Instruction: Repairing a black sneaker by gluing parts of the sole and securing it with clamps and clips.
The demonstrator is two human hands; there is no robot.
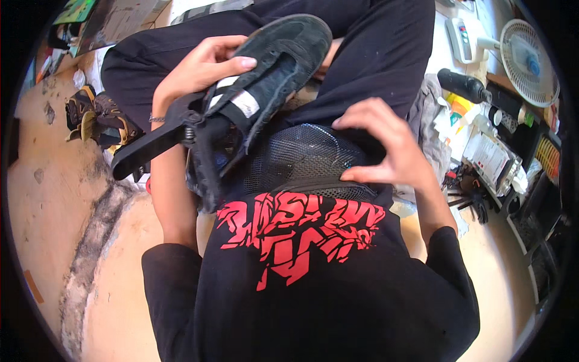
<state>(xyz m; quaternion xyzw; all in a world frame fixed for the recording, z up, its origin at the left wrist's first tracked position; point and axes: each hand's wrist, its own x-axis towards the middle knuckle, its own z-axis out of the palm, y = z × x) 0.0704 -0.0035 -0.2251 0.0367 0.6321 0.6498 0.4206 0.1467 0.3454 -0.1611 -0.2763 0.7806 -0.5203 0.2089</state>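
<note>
At the bottom of the frame is the person's black shirt [313, 301] with a red print across the chest, both forearms rising from it. Just above the print, in the middle of the frame, a black mesh piece [301, 160] lies in the lap, and the right hand [386, 148] sits on its right edge, fingers bent and thumb pressed along the lower rim, closed on the mesh in a loose pinch. Left of centre, the left hand [199, 69] wraps a black shoe [271, 66], which tilts from centre-left toward upper centre; the thumb lies across the upper near the toe and the fingers curl behind, so the hand is clasped firmly on the shoe. A large black spring clamp [154, 142] hangs at the shoe's heel end, its handles pointing toward the lower left; whether its mouth bites the shoe cannot be told. Behind the shoe are the black trousers [374, 48]. Farther off, at the left edge, a yellow-and-black item [90, 114] lies on the tan floor [54, 199]. At the upper right, a black bottle [464, 85] and a small white fan [531, 54] stand among cluttered supplies.
</note>
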